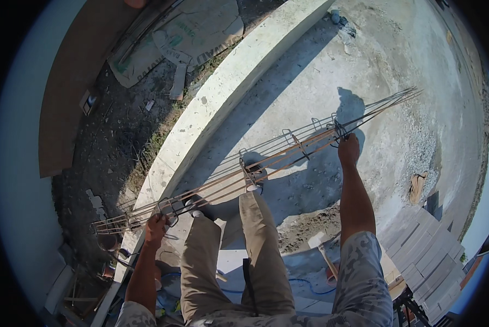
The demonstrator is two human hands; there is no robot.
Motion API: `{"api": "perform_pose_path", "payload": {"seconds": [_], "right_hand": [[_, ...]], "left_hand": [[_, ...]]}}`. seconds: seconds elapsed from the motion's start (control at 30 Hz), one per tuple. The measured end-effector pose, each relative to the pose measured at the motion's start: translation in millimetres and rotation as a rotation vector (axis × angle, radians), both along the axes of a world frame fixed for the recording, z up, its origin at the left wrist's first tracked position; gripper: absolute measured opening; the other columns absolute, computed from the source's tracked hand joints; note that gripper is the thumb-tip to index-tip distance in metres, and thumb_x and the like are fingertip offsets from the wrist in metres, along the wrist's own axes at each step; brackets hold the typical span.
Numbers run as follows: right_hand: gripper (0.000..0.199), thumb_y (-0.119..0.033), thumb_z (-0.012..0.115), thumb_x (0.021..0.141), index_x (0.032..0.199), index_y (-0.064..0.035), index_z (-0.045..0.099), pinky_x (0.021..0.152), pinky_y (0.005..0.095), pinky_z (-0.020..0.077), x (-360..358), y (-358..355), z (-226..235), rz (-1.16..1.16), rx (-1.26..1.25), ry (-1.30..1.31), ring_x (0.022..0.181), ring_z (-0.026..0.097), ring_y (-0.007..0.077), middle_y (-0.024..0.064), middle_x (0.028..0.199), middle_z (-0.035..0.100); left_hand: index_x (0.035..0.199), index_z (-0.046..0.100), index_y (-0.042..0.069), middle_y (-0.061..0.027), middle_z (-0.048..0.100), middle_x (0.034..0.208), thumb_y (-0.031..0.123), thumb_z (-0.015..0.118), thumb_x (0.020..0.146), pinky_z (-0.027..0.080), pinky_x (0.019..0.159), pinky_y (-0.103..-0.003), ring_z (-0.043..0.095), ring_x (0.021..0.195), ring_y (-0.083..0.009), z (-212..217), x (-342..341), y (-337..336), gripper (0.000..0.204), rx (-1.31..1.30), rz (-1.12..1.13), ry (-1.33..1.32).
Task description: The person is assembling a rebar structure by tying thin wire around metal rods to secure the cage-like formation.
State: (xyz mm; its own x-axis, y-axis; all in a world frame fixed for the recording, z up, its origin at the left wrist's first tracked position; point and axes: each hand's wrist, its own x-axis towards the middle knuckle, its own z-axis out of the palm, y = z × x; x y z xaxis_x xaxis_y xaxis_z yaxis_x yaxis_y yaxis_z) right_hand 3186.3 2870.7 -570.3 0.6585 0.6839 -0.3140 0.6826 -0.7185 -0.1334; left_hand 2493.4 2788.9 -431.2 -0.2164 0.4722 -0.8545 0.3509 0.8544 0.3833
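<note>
A long rebar cage (249, 173) of thin rusty bars with wire stirrups stretches across in front of me, from lower left to upper right. Around its left part, beside a stirrup, my left hand (156, 229) is closed. My right hand (349, 149) grips the cage further along, next to a dark stirrup (339, 129). Beyond that hand, the bar ends run on and come together. The cage passes above my shoes and casts a shadow on the concrete. Fingers of both hands are partly hidden.
A pale concrete kerb (222, 90) curves along the left, with cardboard sheets (201, 32) and dirt past it. Stacked grey blocks (424, 261) stand at lower right, near gravel (416, 141). A blue hose (310, 284) and tools lie behind my legs.
</note>
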Motion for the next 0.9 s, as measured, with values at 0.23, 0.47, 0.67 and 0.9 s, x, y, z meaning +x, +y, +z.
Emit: {"api": "perform_pose_path", "payload": {"seconds": [0.23, 0.47, 0.67, 0.9], "right_hand": [[0.023, -0.021, 0.071, 0.086, 0.095, -0.0015, 0.063, 0.076, 0.0468, 0.0504, -22, 0, 13, 0.185, 0.197, 0.331, 0.089, 0.063, 0.0399, 0.0201, 0.096, 0.064], [0.018, -0.017, 0.071, 0.084, 0.094, -0.0030, 0.066, 0.071, 0.0439, 0.0506, -83, -21, -28, 0.410, 0.411, 0.433, 0.080, 0.063, 0.0367, 0.0193, 0.084, 0.064], [0.019, -0.017, 0.070, 0.082, 0.095, -0.0030, 0.067, 0.071, 0.0459, 0.0509, -68, -5, -42, 0.449, 0.310, 0.408, 0.080, 0.064, 0.0398, 0.0201, 0.087, 0.065], [0.013, -0.016, 0.066, 0.084, 0.089, -0.0041, 0.064, 0.070, 0.0475, 0.0507, -86, -2, -35, 0.497, 0.267, 0.375, 0.081, 0.063, 0.0417, 0.0196, 0.086, 0.064]], "left_hand": [[0.091, 0.065, 0.006, -0.0018, 0.066, 0.075, 0.021, 0.053, 0.098, 0.034, 0.044, -0.023, 0.043, 0.049, -0.0055, 2, -4, 5, 0.021, 0.008, -0.118, 0.071], [0.093, 0.066, 0.007, -0.0016, 0.066, 0.074, 0.021, 0.052, 0.098, 0.033, 0.044, -0.024, 0.042, 0.048, -0.0053, -8, 0, 3, 0.020, 0.015, -0.124, 0.107], [0.093, 0.066, 0.008, -0.0009, 0.065, 0.073, 0.021, 0.052, 0.098, 0.033, 0.044, -0.023, 0.042, 0.049, -0.0052, -9, 3, 9, 0.020, 0.002, -0.073, 0.071], [0.094, 0.067, 0.004, -0.0009, 0.066, 0.076, 0.018, 0.054, 0.096, 0.036, 0.050, -0.024, 0.045, 0.055, -0.0054, -2, 3, 8, 0.019, 0.000, -0.105, 0.079]]}}
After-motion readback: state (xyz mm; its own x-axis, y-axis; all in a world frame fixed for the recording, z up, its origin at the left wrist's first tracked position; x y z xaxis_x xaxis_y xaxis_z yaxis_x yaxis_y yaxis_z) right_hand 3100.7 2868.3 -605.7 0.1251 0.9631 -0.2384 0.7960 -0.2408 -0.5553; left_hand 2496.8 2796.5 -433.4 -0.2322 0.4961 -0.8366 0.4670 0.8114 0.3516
